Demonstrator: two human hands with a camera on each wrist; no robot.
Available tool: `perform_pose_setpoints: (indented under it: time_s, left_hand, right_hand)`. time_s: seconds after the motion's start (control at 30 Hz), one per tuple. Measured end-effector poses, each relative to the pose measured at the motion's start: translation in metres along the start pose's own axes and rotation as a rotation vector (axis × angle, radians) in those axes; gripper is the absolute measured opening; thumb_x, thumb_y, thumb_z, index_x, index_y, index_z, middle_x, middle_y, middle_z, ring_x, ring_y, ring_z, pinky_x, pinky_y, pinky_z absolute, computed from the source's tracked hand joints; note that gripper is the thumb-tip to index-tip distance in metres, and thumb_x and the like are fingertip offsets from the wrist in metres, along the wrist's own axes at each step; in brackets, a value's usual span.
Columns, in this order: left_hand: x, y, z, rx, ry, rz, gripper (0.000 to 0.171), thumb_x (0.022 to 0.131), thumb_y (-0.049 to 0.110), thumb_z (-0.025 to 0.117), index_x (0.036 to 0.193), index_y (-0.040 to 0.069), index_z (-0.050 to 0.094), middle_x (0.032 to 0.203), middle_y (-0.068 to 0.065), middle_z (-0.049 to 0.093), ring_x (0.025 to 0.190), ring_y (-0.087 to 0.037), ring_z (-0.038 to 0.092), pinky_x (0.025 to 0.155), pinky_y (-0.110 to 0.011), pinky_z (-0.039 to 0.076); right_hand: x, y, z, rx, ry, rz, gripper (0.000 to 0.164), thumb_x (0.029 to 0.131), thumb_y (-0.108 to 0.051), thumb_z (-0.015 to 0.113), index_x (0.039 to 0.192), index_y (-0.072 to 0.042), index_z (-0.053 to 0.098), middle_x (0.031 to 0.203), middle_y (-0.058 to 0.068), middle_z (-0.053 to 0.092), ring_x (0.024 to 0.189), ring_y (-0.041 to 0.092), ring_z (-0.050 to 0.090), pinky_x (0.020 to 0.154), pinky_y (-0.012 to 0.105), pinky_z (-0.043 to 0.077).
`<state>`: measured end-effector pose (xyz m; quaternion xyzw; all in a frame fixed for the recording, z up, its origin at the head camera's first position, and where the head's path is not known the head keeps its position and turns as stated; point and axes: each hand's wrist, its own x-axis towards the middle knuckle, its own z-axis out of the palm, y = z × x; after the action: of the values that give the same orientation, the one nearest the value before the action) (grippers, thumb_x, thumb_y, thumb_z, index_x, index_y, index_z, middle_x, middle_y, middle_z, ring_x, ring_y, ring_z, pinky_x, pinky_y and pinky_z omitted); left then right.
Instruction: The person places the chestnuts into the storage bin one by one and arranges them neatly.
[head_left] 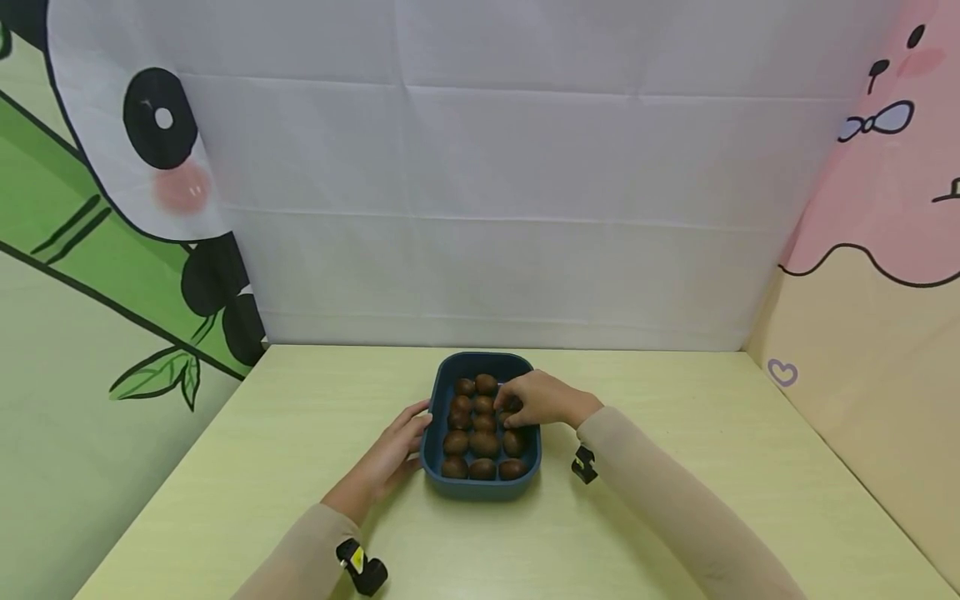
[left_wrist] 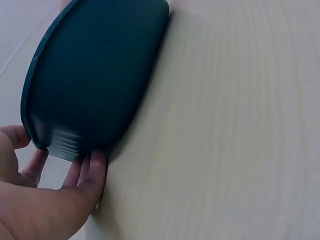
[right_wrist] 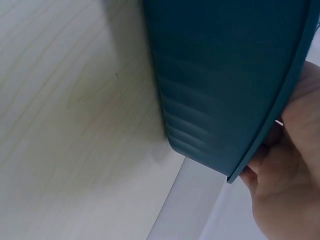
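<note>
A dark blue plastic bin [head_left: 480, 490] stands on the table, holding several brown, egg-shaped pieces [head_left: 484, 444] set in rows. My right hand [head_left: 546, 397] reaches over the bin's right rim and pinches one dark brown round piece [head_left: 514, 405] inside, between thumb and fingers. Seen from the right wrist, the hand [right_wrist: 287, 165] is partly hidden behind the bin's wall [right_wrist: 225, 85]. On the other side, my left hand [head_left: 393, 450] rests its spread fingers against the bin's left wall. In the left wrist view its fingertips [left_wrist: 97, 157] touch the ribbed lower side of the bin.
The pale wooden table [head_left: 660, 508] extends around the bin. A white cloth backdrop [head_left: 480, 208] hangs behind it. Side walls carry cartoon prints, green on the left and pink and cream on the right. A black wrist device [head_left: 362, 568] sits on the left sleeve.
</note>
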<state>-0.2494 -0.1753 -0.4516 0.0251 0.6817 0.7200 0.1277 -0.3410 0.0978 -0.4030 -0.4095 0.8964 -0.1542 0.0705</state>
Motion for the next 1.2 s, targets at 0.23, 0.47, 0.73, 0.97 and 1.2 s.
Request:
perform_pose_setpoints:
  time_s: [0.23,0.47,0.73,0.97,1.2]
  left_hand:
    - [0.000,-0.001,0.001,-0.007,0.019,-0.003,0.052,0.108,0.030,0.044,0.155,0.013,0.032,0.140,-0.023,0.052,0.120,-0.030,0.057,0.098,-0.044,0.044]
    - [0.000,-0.002,0.002,-0.012,0.001,-0.007,0.053,0.108,0.032,0.044,0.156,0.013,0.031,0.141,-0.022,0.051,0.121,-0.029,0.056,0.098,-0.042,0.045]
    - [0.000,0.001,0.002,0.002,0.006,-0.013,0.054,0.108,0.033,0.043,0.155,0.011,0.031,0.142,-0.021,0.050,0.124,-0.030,0.054,0.099,-0.043,0.044]
    - [0.001,0.001,0.003,-0.005,0.020,-0.015,0.052,0.107,0.031,0.044,0.152,0.008,0.035,0.139,-0.022,0.052,0.122,-0.031,0.055,0.099,-0.044,0.043]
    - [0.001,-0.005,0.004,0.022,0.065,0.017,0.048,0.108,0.026,0.040,0.150,0.002,0.039,0.137,-0.026,0.052,0.122,-0.034,0.056,0.098,-0.041,0.045]
  right_hand:
    - [-0.003,-0.003,-0.004,0.069,0.005,-0.029,0.023,0.092,-0.018,0.074,0.114,-0.009,0.072,0.115,0.005,0.070,0.107,0.023,0.065,0.091,0.038,0.050]
    - [-0.014,-0.005,-0.011,0.087,0.037,-0.063,0.024,0.093,-0.016,0.073,0.114,-0.005,0.072,0.115,0.009,0.070,0.109,0.028,0.064,0.093,0.041,0.049]
    - [-0.031,0.004,-0.018,0.018,0.115,-0.071,0.022,0.093,-0.014,0.070,0.114,-0.006,0.072,0.114,0.004,0.068,0.110,0.030,0.060,0.095,0.043,0.046]
    - [-0.051,0.011,-0.021,0.015,0.173,-0.046,0.021,0.096,-0.018,0.069,0.115,-0.010,0.071,0.120,0.005,0.065,0.114,0.029,0.059,0.097,0.045,0.045]
    - [-0.078,0.023,-0.022,-0.024,0.207,0.020,0.022,0.095,-0.020,0.069,0.116,-0.013,0.070,0.129,0.008,0.062,0.119,0.029,0.057,0.096,0.046,0.047]
